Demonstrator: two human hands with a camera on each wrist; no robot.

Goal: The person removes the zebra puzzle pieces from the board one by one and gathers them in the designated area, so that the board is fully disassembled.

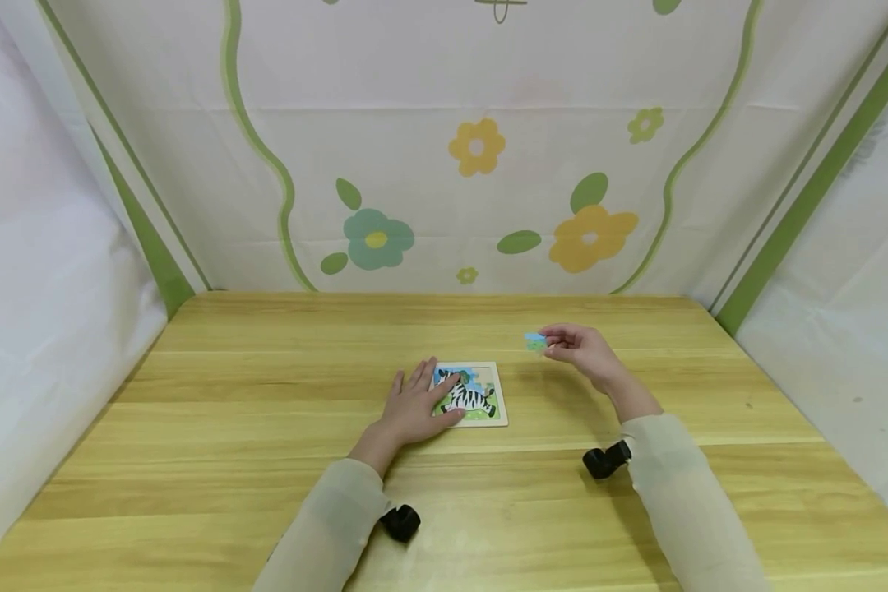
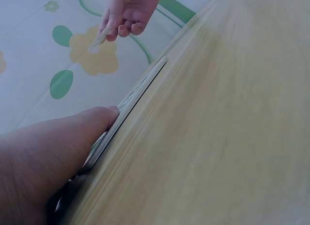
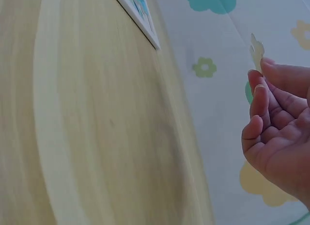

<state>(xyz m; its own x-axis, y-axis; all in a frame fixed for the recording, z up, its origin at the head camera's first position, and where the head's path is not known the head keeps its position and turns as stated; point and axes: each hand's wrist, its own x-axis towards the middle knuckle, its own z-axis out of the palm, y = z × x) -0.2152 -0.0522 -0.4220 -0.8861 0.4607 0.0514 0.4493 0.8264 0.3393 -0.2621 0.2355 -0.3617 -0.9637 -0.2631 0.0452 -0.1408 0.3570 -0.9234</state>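
Observation:
A square zebra jigsaw puzzle in a pale wooden frame lies flat near the middle of the table. My left hand rests across its left side with fingers spread, the thumb and index finger over the picture. In the head view a bare tan patch shows at the picture's upper right. Beyond the puzzle to the right, my right hand pinches a small blue and green puzzle piece between thumb and fingers, raised above the table. The right wrist view shows the puzzle piece nearly edge-on.
The wooden table reaches back to a white cloth printed with flowers, and similar cloth hangs at both sides. A black wrist camera sits at the left sleeve, another black wrist camera at the right.

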